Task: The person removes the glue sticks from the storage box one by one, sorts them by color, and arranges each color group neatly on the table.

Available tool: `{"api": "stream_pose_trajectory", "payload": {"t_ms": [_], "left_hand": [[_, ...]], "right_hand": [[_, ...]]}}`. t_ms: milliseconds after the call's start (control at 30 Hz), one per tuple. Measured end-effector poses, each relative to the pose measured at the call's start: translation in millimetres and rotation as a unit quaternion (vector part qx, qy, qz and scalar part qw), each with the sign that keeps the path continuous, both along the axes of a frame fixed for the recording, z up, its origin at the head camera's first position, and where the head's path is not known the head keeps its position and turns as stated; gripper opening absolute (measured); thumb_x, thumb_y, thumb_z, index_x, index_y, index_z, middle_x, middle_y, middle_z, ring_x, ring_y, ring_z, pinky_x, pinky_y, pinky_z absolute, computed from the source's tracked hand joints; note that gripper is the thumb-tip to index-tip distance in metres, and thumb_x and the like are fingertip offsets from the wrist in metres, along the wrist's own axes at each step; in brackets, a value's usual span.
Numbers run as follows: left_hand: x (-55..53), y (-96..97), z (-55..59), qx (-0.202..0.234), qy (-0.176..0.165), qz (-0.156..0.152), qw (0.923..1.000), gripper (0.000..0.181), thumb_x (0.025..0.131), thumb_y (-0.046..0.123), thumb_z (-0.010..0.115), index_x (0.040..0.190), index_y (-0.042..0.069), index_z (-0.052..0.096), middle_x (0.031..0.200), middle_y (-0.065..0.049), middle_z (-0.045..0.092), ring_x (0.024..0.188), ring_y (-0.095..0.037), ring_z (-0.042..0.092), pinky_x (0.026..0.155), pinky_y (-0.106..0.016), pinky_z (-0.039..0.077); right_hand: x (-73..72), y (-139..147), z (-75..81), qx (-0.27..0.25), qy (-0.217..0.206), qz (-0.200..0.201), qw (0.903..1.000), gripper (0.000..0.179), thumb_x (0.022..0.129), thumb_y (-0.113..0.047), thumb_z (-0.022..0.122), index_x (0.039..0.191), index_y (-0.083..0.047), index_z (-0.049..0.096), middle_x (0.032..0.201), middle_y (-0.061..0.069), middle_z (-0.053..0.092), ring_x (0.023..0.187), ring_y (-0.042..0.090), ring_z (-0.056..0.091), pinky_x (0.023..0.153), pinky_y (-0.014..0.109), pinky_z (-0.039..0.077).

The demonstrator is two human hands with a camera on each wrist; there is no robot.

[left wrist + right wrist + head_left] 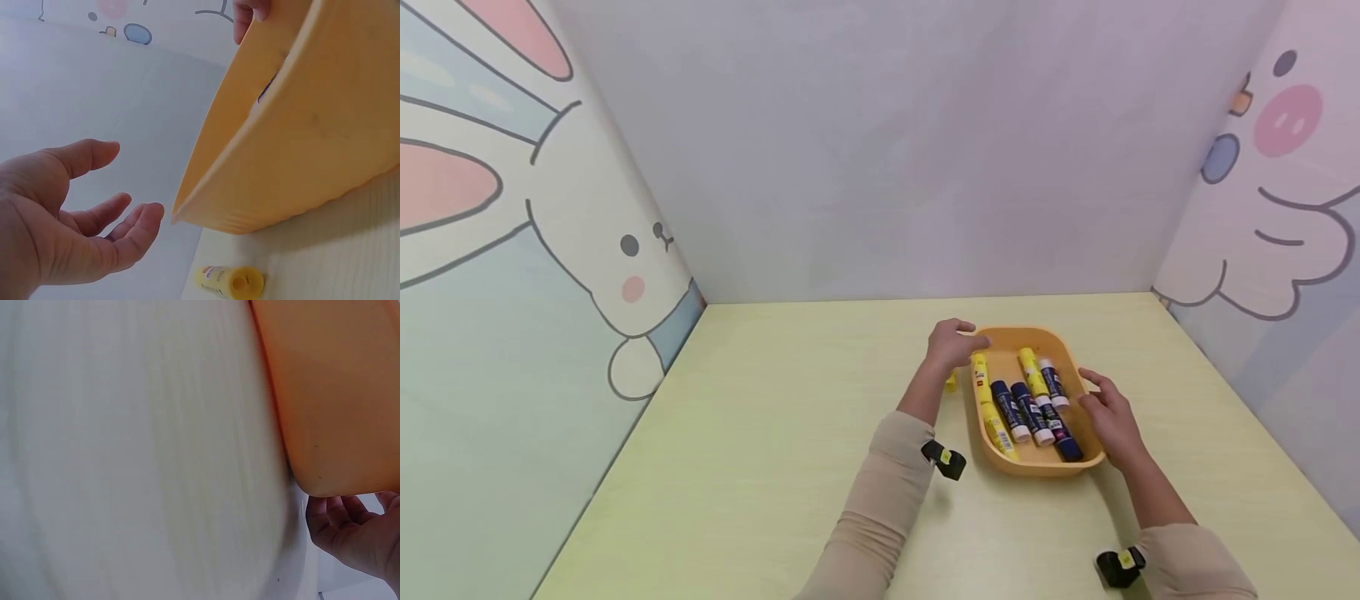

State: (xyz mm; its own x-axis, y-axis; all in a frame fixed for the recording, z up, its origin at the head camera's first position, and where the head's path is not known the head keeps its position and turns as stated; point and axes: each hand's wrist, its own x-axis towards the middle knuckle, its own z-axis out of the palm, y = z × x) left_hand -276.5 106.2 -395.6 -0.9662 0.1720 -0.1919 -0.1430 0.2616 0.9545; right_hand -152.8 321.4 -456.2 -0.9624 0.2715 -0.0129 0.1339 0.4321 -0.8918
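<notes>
the orange tray sat right of centre in the head view, on the pale yellow table, with a row of glue sticks lying inside it: yellow ones and dark blue ones, all on their sides and roughly parallel. one more yellow glue stick lay outside, on the table just beside the tray's left wall; in the left wrist view it showed at the bottom of the frame, below the tray's corner, and in the head view only a small part of it peeked out behind the wrist.

the left hand was at the tray's upper left corner, fingers relaxed and spread, gripping nothing; the left wrist view showed its palm empty and a gap between the fingers and the tray wall. the right hand lay along the tray's right rim, fingers loose; whether it touched the rim could not be told for certain, though the right wrist view put the fingertips right under the tray's corner.

judging by the layout, most sticks were already gathered in the tray, and the single stray stick beside it looked like what remained.
</notes>
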Motion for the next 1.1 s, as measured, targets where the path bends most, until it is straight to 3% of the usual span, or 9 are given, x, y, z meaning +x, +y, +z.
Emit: {"api": "stream_pose_trajectory", "payload": {"t_ms": [167,333,500,800,1100], "left_hand": [[1.6,7.9,4.3,-0.006,0.003,-0.01,0.9999,0.041,0.077,0.018,0.077,0.112,0.004,0.063,0.107,-0.006,0.057,0.09,-0.023,0.061,0.07,-0.031,0.054],[2.4,19.2,5.3,-0.023,-0.001,-0.016,0.9996,0.039,0.078,0.021,0.077,0.111,0.008,0.063,0.103,-0.003,0.057,0.085,-0.021,0.061,0.07,-0.031,0.054],[2.0,28.6,4.3,-0.017,0.0,-0.031,0.9994,0.041,0.079,0.02,0.076,0.115,0.005,0.062,0.098,-0.002,0.058,0.082,-0.02,0.061,0.068,-0.029,0.054],[3.8,45.0,-2.2,0.0,-0.034,-0.023,0.9992,0.032,0.076,0.021,0.078,0.103,0.009,0.063,0.09,0.0,0.057,0.077,-0.019,0.059,0.069,-0.032,0.054],[4.9,55.0,-11.7,0.024,-0.07,-0.019,0.9971,0.025,0.077,0.019,0.078,0.093,0.011,0.061,0.091,0.0,0.055,0.089,-0.025,0.059,0.08,-0.04,0.051]], "right_hand": [[0.3,0,0.0,0.006,0.001,0.0,1.0,0.047,0.101,-0.015,0.033,0.144,-0.001,0.025,0.124,0.033,0.041,0.105,0.04,0.045,0.077,0.032,0.045],[0.1,0,-0.5,-0.001,0.0,0.001,1.0,0.047,0.1,-0.015,0.032,0.145,-0.001,0.023,0.126,0.034,0.039,0.107,0.042,0.044,0.085,0.047,0.043],[-1.3,1,-1.0,-0.008,0.002,0.001,1.0,0.048,0.1,-0.015,0.031,0.145,-0.001,0.023,0.128,0.035,0.038,0.109,0.045,0.043,0.091,0.057,0.038],[0.3,0,-0.5,-0.014,-0.006,0.0,0.9999,0.048,0.101,-0.017,0.031,0.145,-0.002,0.022,0.13,0.034,0.037,0.112,0.045,0.041,0.092,0.057,0.037],[-0.2,1,-1.4,-0.013,0.006,0.002,0.9999,0.048,0.1,-0.016,0.033,0.145,-0.001,0.024,0.128,0.034,0.038,0.109,0.043,0.043,0.089,0.052,0.039]]}}
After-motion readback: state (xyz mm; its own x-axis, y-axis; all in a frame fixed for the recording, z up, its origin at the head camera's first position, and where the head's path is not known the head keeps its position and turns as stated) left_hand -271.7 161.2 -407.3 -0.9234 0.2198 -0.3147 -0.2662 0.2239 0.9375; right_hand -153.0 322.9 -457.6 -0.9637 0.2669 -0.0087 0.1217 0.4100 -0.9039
